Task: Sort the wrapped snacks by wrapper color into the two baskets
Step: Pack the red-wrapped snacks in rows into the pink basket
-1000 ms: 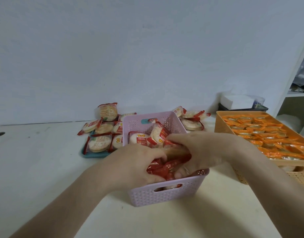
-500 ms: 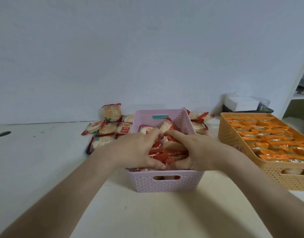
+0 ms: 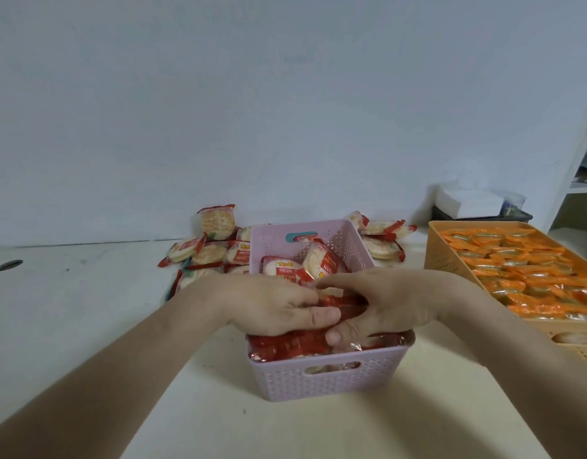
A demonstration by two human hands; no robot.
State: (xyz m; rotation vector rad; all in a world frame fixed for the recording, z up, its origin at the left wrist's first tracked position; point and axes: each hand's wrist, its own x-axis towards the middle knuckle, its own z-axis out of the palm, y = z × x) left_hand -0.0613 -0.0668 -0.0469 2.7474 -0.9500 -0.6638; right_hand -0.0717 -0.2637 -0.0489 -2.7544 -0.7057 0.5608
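Red-wrapped round rice-cracker snacks (image 3: 318,341) fill the near half of the pink perforated plastic basket (image 3: 322,376), which sits at the centre of the pale tabletop (image 3: 86,313); 2 more red packs (image 3: 305,265) stand tilted at the basket's 12 o'clock end. Both hands meet over this pile. The left hand (image 3: 272,306) presses down from 9 o'clock, its fingers curled together onto the packs, thumb laid flat across the top. The right hand (image 3: 381,306) comes in from 3 o'clock, fingers closed over the same red packs, thumb tucked beneath. Loose red-wrapped snacks (image 3: 202,250) lie heaped at 10 o'clock behind the basket, and a smaller heap (image 3: 381,240) at 1 o'clock. At 3 o'clock the orange perforated plastic basket (image 3: 451,256) holds rows of orange-wrapped snacks (image 3: 530,273).
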